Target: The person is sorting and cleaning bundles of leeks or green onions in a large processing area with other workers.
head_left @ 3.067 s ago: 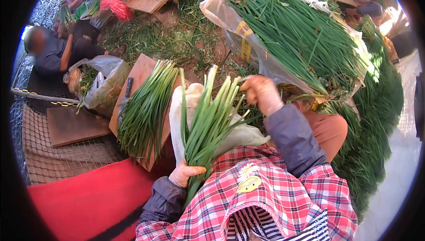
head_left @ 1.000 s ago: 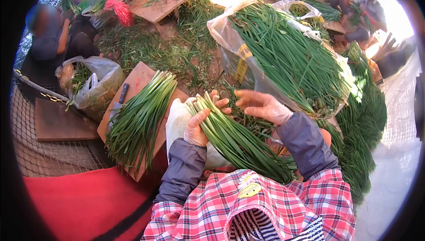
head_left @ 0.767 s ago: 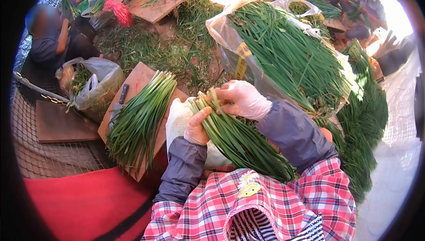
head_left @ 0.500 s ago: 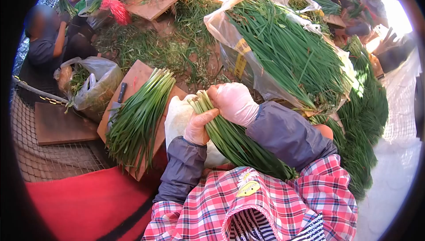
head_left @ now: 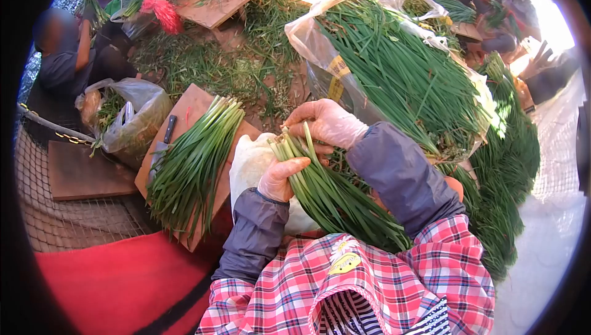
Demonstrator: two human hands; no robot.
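Note:
A bunch of long green stalks with pale ends lies slanting across my lap. My left hand, in a thin clear glove, is wrapped round the bunch just below its pale ends. Above it my right hand, gloved too, pinches a few stalks at the pale ends, its thumb and forefinger together. To the left, a larger pile of stalks rests on a brown board. Beside that pile lies a knife with a black handle, its blade partly under the leaves.
A large open plastic bag full of green stalks stands ahead to the right. More stalks are heaped at the right. A tied bag and a seated person are at the left. Leaf scraps litter the ground.
My right hand has loosened from its closed grip round the pale ends and risen slightly, with its fingers now extended around a few stalks. The bunch has fanned out. My left hand has barely moved.

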